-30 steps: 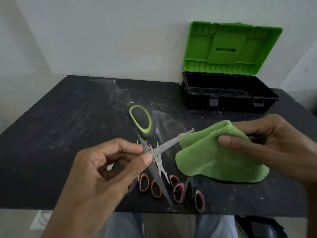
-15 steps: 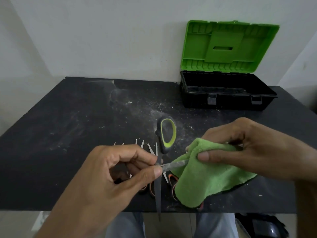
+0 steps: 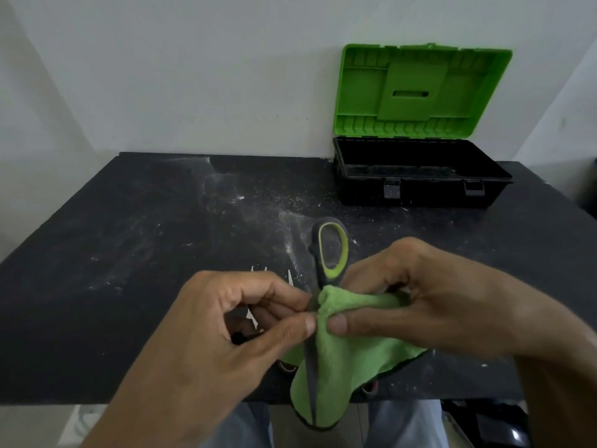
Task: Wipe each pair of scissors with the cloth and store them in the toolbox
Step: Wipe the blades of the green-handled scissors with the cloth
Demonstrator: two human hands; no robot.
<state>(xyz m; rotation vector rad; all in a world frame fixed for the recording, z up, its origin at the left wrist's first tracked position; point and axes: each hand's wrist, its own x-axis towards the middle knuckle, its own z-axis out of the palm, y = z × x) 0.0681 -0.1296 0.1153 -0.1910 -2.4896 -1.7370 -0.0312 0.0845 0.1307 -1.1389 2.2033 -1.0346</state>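
My left hand (image 3: 226, 334) pinches a large pair of scissors (image 3: 329, 250) near its pivot; its grey-and-green handle loop points away from me and one blade hangs down toward me. My right hand (image 3: 429, 302) grips the green cloth (image 3: 342, 360) bunched against the scissors right beside my left thumb; the other blade is hidden in the cloth. Several small orange-handled scissors (image 3: 287, 367) lie on the black table (image 3: 129, 253) under my hands, mostly hidden. The black toolbox (image 3: 420, 185) stands open at the back right, green lid (image 3: 420, 92) upright.
White dust and specks streak the table's middle. A pale wall rises right behind the table and toolbox. My knees show below the table's near edge, with a dark object on the floor at the lower right.
My right hand has slid the cloth leftward along the blade up to my left fingers. The scissors have turned so that the handle loop points away and more to the right.
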